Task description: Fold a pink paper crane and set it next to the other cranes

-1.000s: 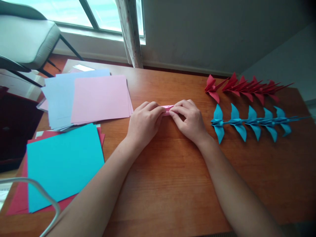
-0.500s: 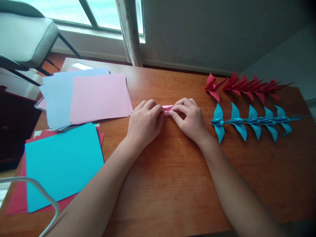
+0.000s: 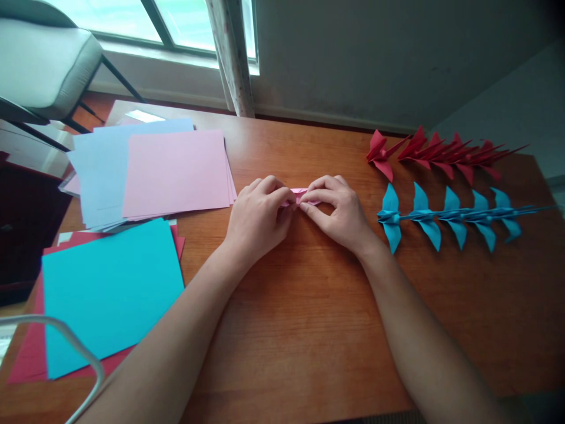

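A small piece of folded pink paper (image 3: 299, 192) lies between my two hands above the wooden table (image 3: 282, 330). My left hand (image 3: 260, 212) pinches its left end, with thumb and fingers pressed together. At the other end, my right hand (image 3: 338, 206) grips the paper between thumb and fingertips. Most of the paper is hidden behind the fingers; only a narrow strip shows in the gap.
On the right lie a row of red folded-paper cranes (image 3: 450, 154) and a row of blue ones (image 3: 454, 215). Pink sheets (image 3: 176, 174), pale blue sheets (image 3: 99, 182) and bright blue paper (image 3: 112, 294) cover the left. A white cable (image 3: 83, 347) crosses the near left corner.
My right thumb and fingertips have shifted slightly left along the pink paper, so the gap between my hands is narrower. Both hands keep their pinch.
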`<state>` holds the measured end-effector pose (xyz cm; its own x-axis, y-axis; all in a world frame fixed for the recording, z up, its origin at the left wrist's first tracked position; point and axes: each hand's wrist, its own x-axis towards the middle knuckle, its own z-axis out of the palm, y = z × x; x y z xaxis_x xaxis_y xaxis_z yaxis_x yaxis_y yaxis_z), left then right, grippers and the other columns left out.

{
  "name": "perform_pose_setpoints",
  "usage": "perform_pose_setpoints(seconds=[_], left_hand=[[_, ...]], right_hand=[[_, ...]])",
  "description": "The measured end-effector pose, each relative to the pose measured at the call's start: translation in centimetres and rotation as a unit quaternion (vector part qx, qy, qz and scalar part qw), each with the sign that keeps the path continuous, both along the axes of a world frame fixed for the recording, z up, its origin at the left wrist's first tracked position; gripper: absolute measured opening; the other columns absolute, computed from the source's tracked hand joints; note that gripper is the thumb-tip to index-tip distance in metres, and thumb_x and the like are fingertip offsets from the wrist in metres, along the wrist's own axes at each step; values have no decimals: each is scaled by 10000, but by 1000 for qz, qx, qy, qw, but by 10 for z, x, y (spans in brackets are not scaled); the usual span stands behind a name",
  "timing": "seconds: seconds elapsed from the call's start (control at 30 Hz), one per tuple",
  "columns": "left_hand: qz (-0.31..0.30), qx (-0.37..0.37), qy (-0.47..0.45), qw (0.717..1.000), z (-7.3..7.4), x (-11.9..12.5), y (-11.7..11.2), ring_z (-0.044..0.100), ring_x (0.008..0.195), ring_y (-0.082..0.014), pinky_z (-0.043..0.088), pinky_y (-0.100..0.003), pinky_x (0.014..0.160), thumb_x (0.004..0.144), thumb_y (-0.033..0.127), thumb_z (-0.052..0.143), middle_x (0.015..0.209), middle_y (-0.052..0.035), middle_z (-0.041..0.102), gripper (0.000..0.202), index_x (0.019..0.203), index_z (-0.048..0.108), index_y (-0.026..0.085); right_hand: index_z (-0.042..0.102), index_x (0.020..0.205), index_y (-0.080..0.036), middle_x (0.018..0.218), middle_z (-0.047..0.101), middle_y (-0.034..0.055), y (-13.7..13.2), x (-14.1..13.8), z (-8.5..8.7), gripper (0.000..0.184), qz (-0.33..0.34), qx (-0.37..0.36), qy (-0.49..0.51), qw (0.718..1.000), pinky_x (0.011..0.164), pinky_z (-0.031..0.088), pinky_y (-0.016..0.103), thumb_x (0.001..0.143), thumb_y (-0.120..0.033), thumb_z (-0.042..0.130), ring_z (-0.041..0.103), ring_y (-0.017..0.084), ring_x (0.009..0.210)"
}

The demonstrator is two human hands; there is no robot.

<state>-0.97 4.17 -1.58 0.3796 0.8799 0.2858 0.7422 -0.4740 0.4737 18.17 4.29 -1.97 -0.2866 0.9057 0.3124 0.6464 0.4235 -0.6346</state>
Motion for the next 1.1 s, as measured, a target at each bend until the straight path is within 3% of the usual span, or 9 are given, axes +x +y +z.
perform_pose_setpoints(seconds=[0.37,0.77,1.1], left_hand=[[-2,-4,0,1000,1,1,-1,613,871,-224,488,-371,795,906,243,572,983,-79,680,141,902,698,180],[7,-12,-22,1000,0,0,1,620,865,-218,500,-368,789,931,214,532,994,-99,672,159,868,669,165],[5,-8,12,1000,2,1,0,608,892,-236,497,-387,805,933,206,514,1006,-105,662,163,882,665,174]], right_hand=[[752,873,-266,947,706,15,1,2,3,86,15,-25,-16,999,858,471,411,873,-195,705,606,217,913],[681,793,-230,944,675,45,-1,-2,1,99,-23,-12,-11,1000,865,486,404,884,-190,674,580,221,918],[671,776,-237,950,671,50,1,-2,-3,120,-31,-4,-21,999,863,488,427,890,-204,660,585,233,918]])
